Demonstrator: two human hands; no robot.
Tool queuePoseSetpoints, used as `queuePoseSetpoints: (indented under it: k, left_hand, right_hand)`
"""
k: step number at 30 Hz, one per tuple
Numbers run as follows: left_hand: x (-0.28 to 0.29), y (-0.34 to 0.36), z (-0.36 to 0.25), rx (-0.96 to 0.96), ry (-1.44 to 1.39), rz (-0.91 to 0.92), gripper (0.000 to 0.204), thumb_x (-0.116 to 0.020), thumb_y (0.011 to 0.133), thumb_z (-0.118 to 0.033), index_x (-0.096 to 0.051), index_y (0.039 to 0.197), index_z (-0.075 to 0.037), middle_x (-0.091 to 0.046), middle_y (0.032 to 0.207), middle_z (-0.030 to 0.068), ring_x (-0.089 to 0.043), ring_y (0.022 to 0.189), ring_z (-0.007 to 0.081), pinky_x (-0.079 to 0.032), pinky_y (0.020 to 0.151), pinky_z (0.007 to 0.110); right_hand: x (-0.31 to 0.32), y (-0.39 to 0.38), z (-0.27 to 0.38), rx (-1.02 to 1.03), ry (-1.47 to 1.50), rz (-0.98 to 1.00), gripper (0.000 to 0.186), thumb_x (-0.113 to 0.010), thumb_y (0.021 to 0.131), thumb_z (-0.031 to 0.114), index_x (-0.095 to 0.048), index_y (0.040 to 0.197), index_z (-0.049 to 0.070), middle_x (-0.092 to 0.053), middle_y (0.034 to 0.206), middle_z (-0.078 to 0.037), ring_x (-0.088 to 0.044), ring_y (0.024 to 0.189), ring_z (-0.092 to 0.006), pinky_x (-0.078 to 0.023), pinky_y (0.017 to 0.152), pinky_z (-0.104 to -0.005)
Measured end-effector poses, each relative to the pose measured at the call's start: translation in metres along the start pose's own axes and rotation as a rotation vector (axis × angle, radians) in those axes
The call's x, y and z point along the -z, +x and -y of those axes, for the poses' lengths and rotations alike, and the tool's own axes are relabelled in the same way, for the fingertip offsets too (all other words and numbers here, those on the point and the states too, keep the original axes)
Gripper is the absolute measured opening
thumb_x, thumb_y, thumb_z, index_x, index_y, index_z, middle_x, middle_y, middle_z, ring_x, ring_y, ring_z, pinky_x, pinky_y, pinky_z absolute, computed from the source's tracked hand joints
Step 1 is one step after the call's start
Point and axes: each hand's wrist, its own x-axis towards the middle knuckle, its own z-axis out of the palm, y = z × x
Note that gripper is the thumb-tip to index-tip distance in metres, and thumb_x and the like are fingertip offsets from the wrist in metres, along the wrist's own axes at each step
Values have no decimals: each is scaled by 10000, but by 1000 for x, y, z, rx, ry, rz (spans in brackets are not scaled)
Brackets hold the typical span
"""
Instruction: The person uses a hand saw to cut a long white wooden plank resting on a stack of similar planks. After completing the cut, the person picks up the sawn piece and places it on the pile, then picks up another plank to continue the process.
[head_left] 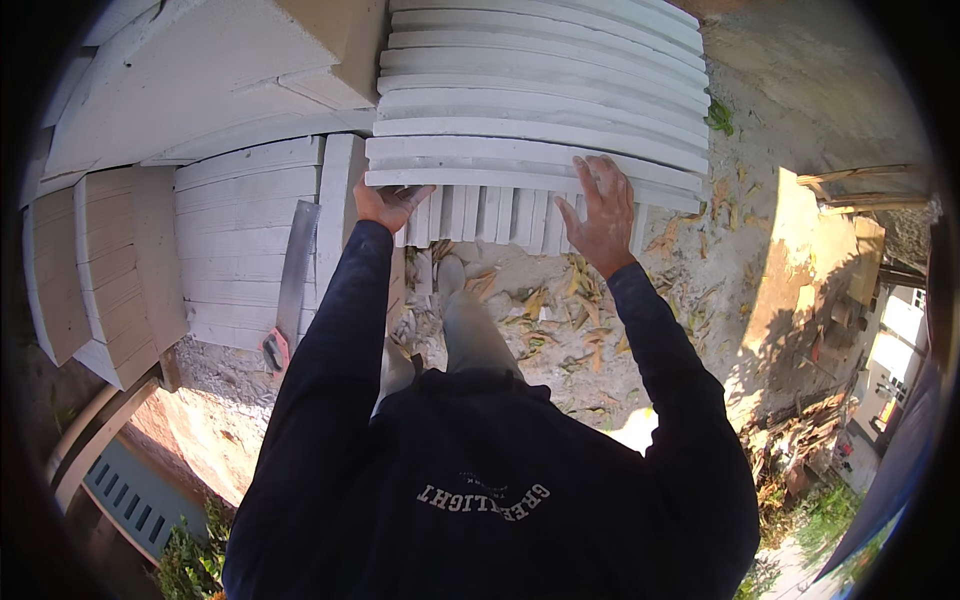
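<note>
White slabs (545,70) stand packed in a row in front of me, their long edges facing up. My left hand (385,208) is at the left end of the nearest slab (500,172); its thumb lies along the near lower side and its other fingers are partly hidden. Farther right, my right hand (603,212) rests its spread fingertips on that slab's near edge, with the thumb held apart from it. Below this slab, the ends of several upright white slabs (490,215) show.
A handsaw (297,265) with a red-and-black handle leans against a white slab stack (250,240) on the left. Large white blocks (220,80) rise at the far left. Dry leaves (540,300) litter the ground by my feet. Wood scraps (805,440) lie at the right.
</note>
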Motion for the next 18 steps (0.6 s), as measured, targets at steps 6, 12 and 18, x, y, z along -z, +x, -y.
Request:
queuePoseSetpoints:
  k: [6,12,18]
  left_hand:
    - [4,11,-3,51,0,48,753,-391,1033,-492,-255,1578,9,-227,1590,304,-289,1473,490,-367,1151,692]
    - [5,12,-13,84,93,97,782,-477,1008,-508,-270,1579,-17,-218,1609,272,-300,1470,490,-379,1147,696]
    - [-6,3,-2,15,-7,-2,775,-481,1003,-519,-299,1578,-31,-203,1636,244,-255,1495,483,-332,1149,737]
  right_hand:
    - [-35,-79,-45,-1122,529,-530,840,-776,918,390,-372,1539,-8,-501,1428,-209,-517,1280,-389,-503,969,-506]
    - [-31,-41,-99,-1542,1383,-663,782,-771,917,272,-371,1515,-32,-490,1450,-229,-544,1231,-494,-583,898,-536]
    - [-46,-34,-109,-1382,1309,-742,562,-743,891,182,-483,1335,-43,-600,1240,-246,-681,1024,-445,-669,723,-478]
